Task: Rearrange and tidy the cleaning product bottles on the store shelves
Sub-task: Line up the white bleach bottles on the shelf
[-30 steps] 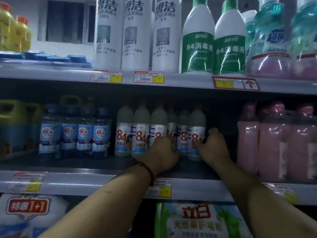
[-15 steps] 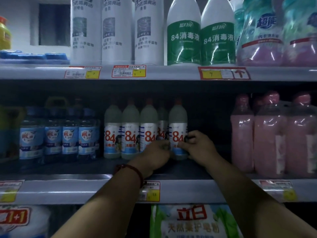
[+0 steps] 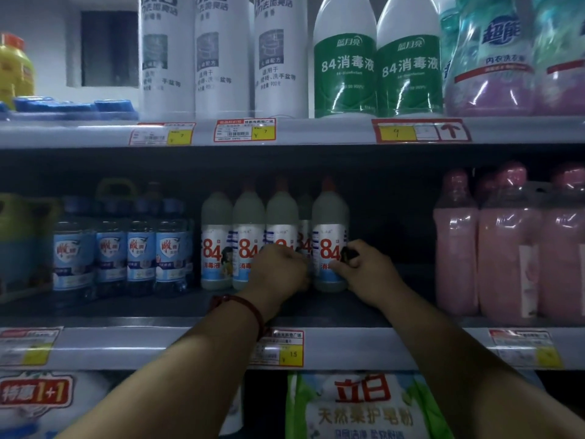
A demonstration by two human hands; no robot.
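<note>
Squaring the 84 row point(image 3: 248, 217): my right hand point(image 3: 367, 270) grips the end bottle point(image 3: 329, 217), my left hand point(image 3: 281, 269) seems curled round its neighbour point(image 3: 281, 213), and next both need nudging flush.

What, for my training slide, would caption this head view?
Left hand and right hand on 84 bottles, middle shelf.

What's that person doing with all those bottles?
Someone is tidying a shop shelf. Both hands reach into the middle shelf, to the row of small white 84 bottles. The right hand grips the end bottle low down. The left hand is curled against the third bottle; whether it grips it is hidden. The row stands upright between blue-labelled bottles and pink bottles.
</note>
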